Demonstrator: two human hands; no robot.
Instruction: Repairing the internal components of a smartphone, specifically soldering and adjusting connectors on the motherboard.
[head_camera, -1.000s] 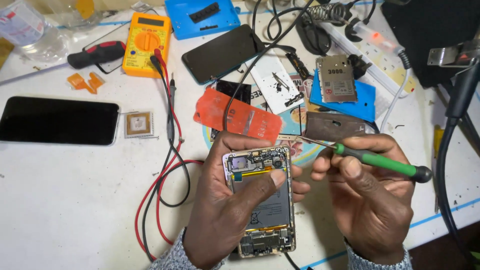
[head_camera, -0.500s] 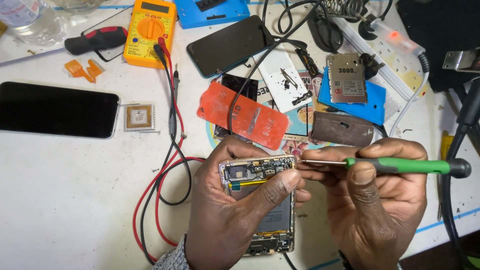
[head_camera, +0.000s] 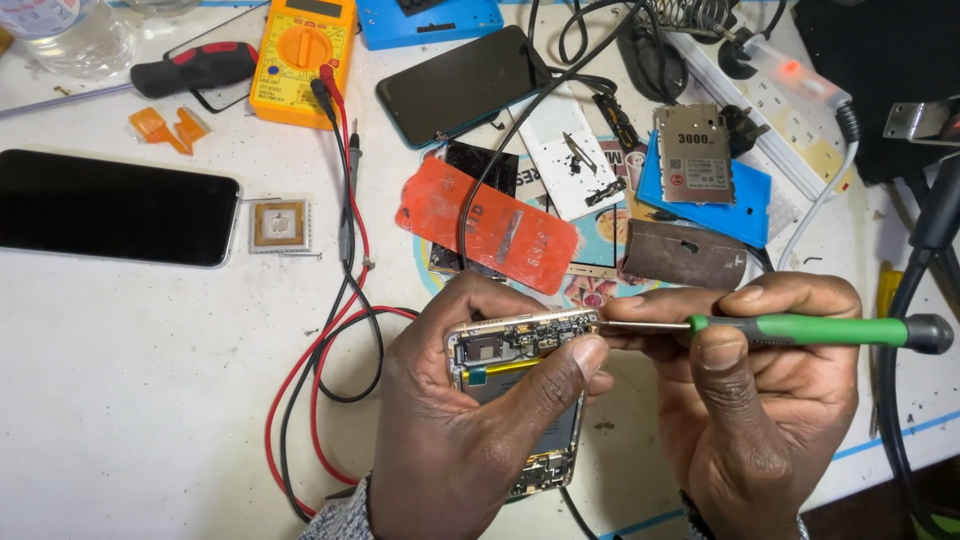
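left hand (head_camera: 470, 430) clamped round opened phone (head_camera: 520, 390) held above worktop (head_camera: 130, 400), right hand (head_camera: 760, 400) pinching green screwdriver (head_camera: 800, 328), tip at phone's top corner, bare worktop left, clutter behind

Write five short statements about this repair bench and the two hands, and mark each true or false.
1. The left hand holds an opened phone with its circuit boards exposed. True.
2. The right hand holds a red-handled screwdriver. False: the screwdriver in it has a green handle.
3. The screwdriver's tip meets the phone's top corner. True.
4. The yellow multimeter lies in the person's lap. False: it lies on the white table, at the far edge.
5. A dark-screened phone lies flat at the left. True.
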